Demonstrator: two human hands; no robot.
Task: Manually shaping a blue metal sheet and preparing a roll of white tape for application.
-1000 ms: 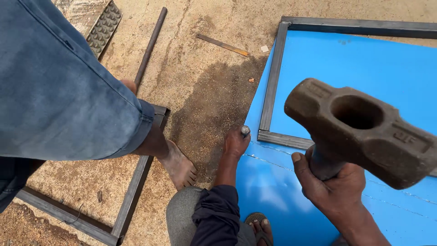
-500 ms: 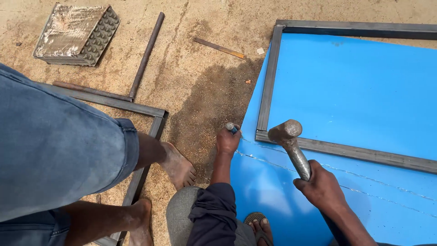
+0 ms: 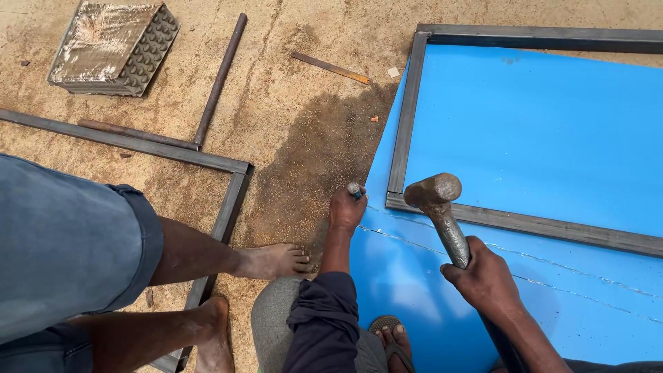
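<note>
Dark navy sleeve pushed up, grey trousers, sandal, bare hands

A grey honeycomb-patterned block [image 3: 114,47] lies at the upper left on the sandy ground [image 3: 297,117], with a round metal rod [image 3: 219,81] running diagonally just beside it. A flat rusty strip [image 3: 330,67] lies apart near the top centre. A second steel frame [image 3: 176,156] crosses the left side, and another person's bare feet [image 3: 273,261] and rolled denim trouser leg [image 3: 69,255] stand at its corner
</note>
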